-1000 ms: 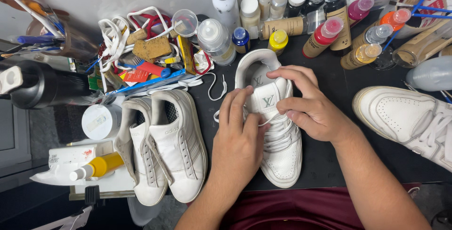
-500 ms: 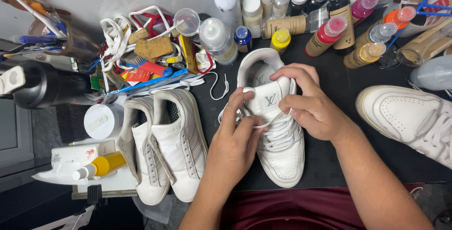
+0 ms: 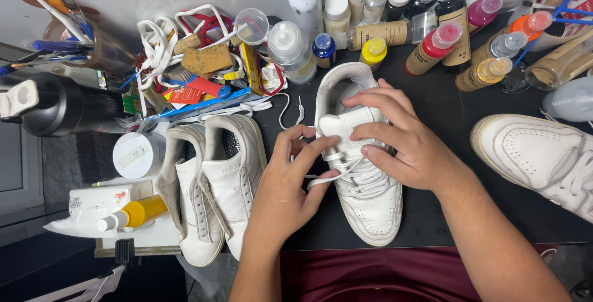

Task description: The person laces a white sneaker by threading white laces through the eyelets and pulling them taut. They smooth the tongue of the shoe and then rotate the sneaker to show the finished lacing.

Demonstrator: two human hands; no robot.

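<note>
White sneaker (image 3: 364, 197) sits mid-table on the black mat (image 3: 445, 123), toe pointing near. Right hand (image 3: 401, 138) lies over the tongue, fingers curled and pressing down on it. Left hand (image 3: 290, 184) pinches a white lace (image 3: 333, 175) between thumb and forefinger just left of the eyelets. A worn pair of white shoes (image 3: 210, 184) sits to the left (laces out), and paint bottles (image 3: 432, 46) line the far edge.

Illumination bright and even, apparently from overhead. Shadows soft and short beneath the white sneaker (image 3: 361, 172) on the dark surface (image 3: 445, 110). Mild glare on bottle caps along the upper frame. Focus sharp at centre; slight wide-angle bending toward the corners. Lower left dim.
</note>
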